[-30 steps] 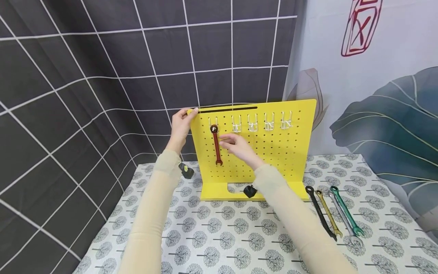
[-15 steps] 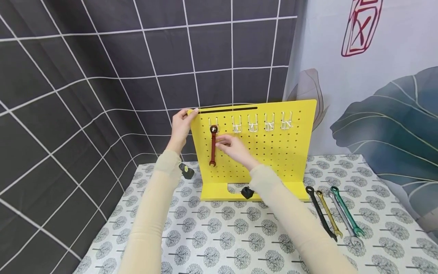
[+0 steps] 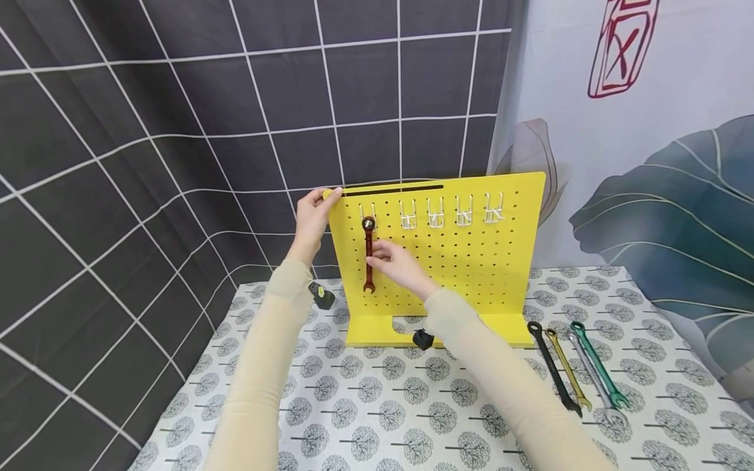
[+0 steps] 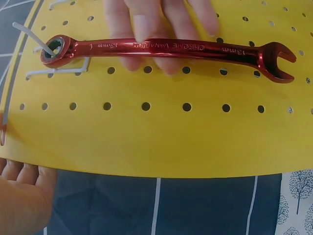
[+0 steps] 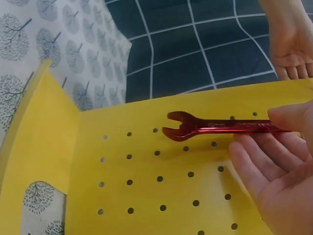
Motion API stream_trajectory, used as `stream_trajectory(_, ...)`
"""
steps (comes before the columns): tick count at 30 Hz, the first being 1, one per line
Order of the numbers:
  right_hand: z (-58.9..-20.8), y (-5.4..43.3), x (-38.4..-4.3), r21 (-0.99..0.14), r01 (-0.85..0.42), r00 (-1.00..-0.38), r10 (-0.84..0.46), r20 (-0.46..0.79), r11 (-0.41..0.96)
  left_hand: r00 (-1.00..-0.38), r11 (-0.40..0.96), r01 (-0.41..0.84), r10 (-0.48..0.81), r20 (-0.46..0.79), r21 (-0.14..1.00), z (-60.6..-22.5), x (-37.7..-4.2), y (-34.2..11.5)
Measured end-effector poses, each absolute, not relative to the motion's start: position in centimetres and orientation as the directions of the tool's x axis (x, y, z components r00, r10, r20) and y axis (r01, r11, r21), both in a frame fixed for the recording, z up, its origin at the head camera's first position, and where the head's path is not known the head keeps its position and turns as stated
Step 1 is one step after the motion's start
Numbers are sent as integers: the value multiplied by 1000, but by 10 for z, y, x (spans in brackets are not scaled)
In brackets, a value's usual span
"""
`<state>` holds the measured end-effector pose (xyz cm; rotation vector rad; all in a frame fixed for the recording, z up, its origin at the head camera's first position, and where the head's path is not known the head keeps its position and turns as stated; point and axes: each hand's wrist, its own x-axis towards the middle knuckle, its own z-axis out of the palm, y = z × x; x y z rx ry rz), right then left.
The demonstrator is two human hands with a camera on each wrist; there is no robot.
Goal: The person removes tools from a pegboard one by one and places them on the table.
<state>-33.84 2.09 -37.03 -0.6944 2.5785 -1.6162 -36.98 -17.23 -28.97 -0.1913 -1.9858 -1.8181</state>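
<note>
A red combination wrench [image 3: 368,247] hangs upright at the upper left of the yellow pegboard [image 3: 501,261], its ring end over a white wire hook [image 4: 36,38]. With thumb in front and fingers behind, my right hand [image 3: 400,265] pinches the wrench's handle. The open jaw of the wrench points down, apart from the board's left edge. My left hand [image 3: 312,219] grips the board's top left corner, thumb on the front; the fingers behind are partly hidden in the head view. In the right wrist view the wrench's ring end is out of frame.
More white wire hooks [image 3: 436,218] line the board's upper part. Right of the board's base, black [image 3: 554,366], gold [image 3: 568,369], silver [image 3: 591,373] and green wrenches [image 3: 598,365] lie on the tree-patterned tablecloth [image 3: 365,392]. A dark gridded curtain [image 3: 365,78] stands behind.
My right hand has closed in from beside the wrench, pinched its handle and moved slightly down. The wrench has gone from tilted to nearly vertical. My left hand stays on the corner.
</note>
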Motion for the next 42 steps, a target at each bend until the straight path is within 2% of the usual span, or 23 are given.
stream_trajectory(10, -379, 15, -331, -842, -361, -897, -395, 197, 400, -891, 129, 390, -197, 409, 912, -290, -371, -172)
stream_trajectory(16, -381, 14, -328, -849, -375, -893, -389, 225, 372, -893, 127, 388, -191, 406, 913, -290, -370, -172)
stream_trajectory(24, -379, 14, -326, -885, -347, -887, -414, 203, 311, -889, 121, 398, -193, 415, 909, -291, -371, -173)
stream_trajectory(42, -373, 21, -327, -872, -379, -867, -448, 218, 309, -891, 120, 394, -194, 411, 911, -292, -373, -173)
